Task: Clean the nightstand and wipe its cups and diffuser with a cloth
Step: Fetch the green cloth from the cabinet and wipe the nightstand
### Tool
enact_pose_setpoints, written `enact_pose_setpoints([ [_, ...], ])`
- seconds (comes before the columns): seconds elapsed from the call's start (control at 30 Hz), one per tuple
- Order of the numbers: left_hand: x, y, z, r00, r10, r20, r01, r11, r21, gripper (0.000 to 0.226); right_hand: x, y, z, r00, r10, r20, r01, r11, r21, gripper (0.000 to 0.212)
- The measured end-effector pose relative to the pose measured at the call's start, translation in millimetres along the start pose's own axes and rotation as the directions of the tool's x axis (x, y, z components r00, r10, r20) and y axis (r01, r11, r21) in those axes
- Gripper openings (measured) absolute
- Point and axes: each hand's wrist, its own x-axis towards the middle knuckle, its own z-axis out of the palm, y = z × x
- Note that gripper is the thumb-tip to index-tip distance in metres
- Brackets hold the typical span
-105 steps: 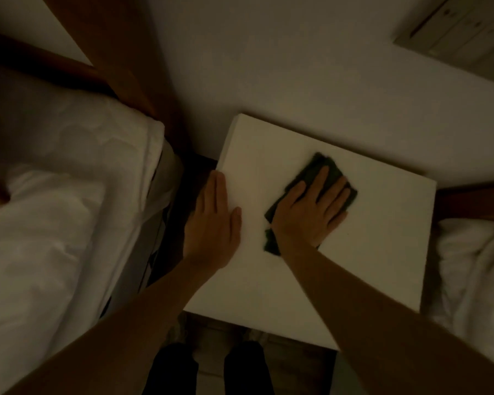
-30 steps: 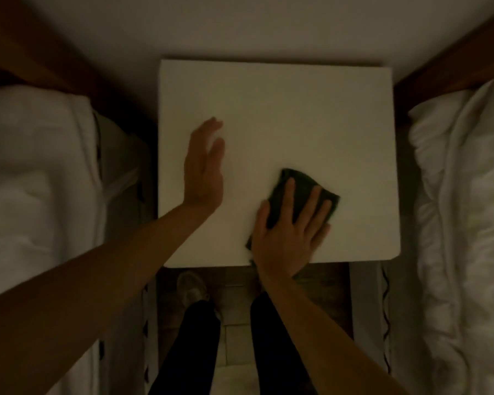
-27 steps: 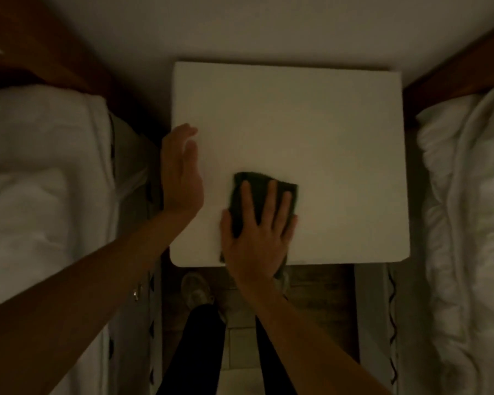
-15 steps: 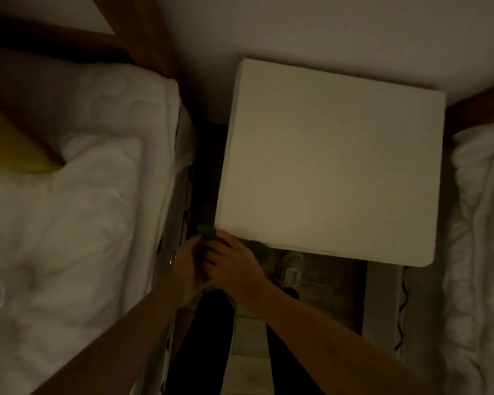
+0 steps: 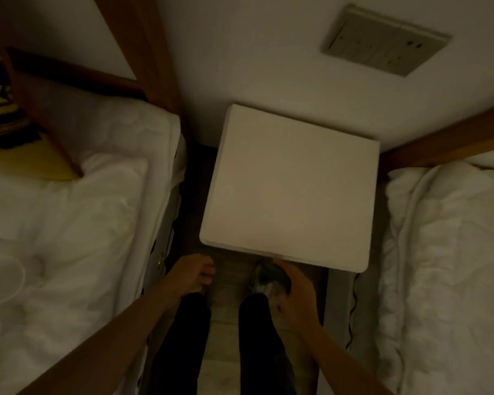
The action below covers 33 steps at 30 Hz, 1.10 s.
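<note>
Right hand (image 5: 295, 292) is down in front of the nightstand (image 5: 291, 189), just below its near edge, and my fingers are curled round the dark cloth (image 5: 271, 276), bunched up in my grip. Left hand (image 5: 193, 276) hangs off the near left corner, fingers loosely curled, holding nothing as far as I can tell in this dim light. Both hands are off the top, and the white surface shows bare from here.

The cups and diffuser aren't anywhere I can make out. There's a pale rounded shape on the left bed (image 5: 69, 223) at the frame's edge, but it's too dark and blurred to name.

So the step in hand, as I judge it, is sorting out the cloth before it goes to work on something else. I'd want to refold it so a fresh face is outward, and get it flat across my fingers instead of balled up. A wad only smears. When I reach for whatever comes next, I'd steady it with the free left hand and wipe with the right.
</note>
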Motion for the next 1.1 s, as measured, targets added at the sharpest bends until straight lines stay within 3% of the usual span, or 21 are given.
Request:
enact_pose_setpoints([
  [0.1,2,17,6,0.969,0.209,-0.133,-0.203,0.977,0.059,0.023,17,-3,-27,0.957,0.143,-0.252,-0.098,0.978,0.182,0.053],
  [0.13,5,22,8,0.926,0.330,-0.183,-0.304,0.940,0.157,0.023,26,1,-36,0.937,0.192,-0.293,-0.132,0.968,0.215,0.051],
  [0.23,14,36,15,0.706,0.658,-0.261,-0.517,0.731,0.445,0.019,61,17,-63,0.883,0.308,-0.355,-0.196,0.928,0.318,0.046],
  [0.33,35,49,20,0.532,0.818,-0.219,-0.576,0.540,0.614,0.017,94,40,-84,0.832,0.277,-0.481,-0.205,0.959,0.197,0.047],
  [0.4,52,57,23,0.469,0.865,-0.180,-0.561,0.449,0.695,0.024,107,60,-91,0.832,0.219,-0.509,-0.208,0.975,0.079,0.062],
  [0.57,88,66,20,0.455,0.885,-0.103,-0.551,0.370,0.748,0.051,122,101,-93,0.900,-0.058,-0.431,-0.061,0.965,-0.256,0.069],
  [0.7,108,60,27,0.470,0.881,-0.045,-0.626,0.369,0.687,0.065,121,109,-72,0.884,-0.195,-0.425,0.005,0.913,-0.409,0.062],
  [0.83,118,59,34,0.443,0.894,-0.066,-0.700,0.390,0.598,0.064,133,99,-50,0.796,-0.061,-0.603,-0.211,0.905,-0.370,0.055],
  [0.93,120,56,32,0.455,0.887,-0.075,-0.728,0.419,0.543,0.065,143,87,-35,0.758,0.063,-0.649,-0.351,0.878,-0.324,0.060],
  [1.03,120,57,36,0.451,0.890,-0.076,-0.774,0.431,0.464,0.066,150,64,-17,0.763,0.053,-0.644,-0.357,0.865,-0.352,0.064],
  [1.1,123,56,34,0.465,0.880,-0.095,-0.796,0.463,0.389,0.066,156,39,5,0.810,-0.021,-0.586,-0.263,0.881,-0.394,0.066],
])
